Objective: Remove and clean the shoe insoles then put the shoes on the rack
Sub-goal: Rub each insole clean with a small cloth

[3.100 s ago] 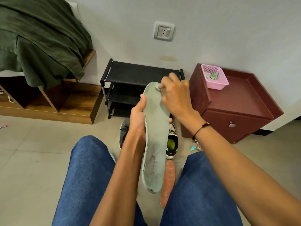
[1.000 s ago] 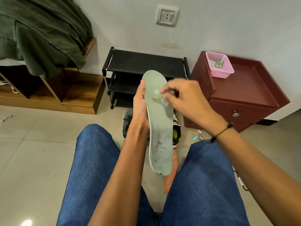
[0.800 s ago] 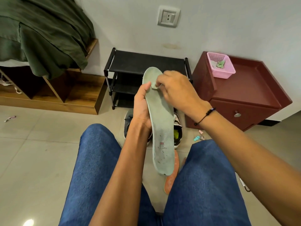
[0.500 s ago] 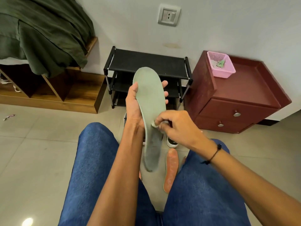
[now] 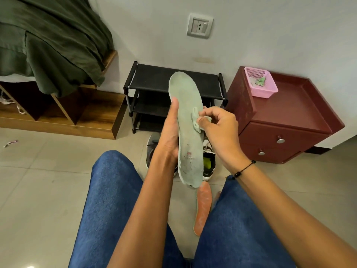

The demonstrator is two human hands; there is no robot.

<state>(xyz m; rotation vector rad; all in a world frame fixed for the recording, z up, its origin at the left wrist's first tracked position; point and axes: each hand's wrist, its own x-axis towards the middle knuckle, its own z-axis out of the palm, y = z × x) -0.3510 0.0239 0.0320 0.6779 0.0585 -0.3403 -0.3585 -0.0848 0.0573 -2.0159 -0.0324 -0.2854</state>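
Left hand (image 5: 170, 132) grips the upright insole (image 5: 190, 130) along its left edge; right hand (image 5: 220, 128) pinches a small wipe (image 5: 197, 120) against its middle.

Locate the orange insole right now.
Head view: the orange insole lies on the floor between the person's knees, just below the green insole.
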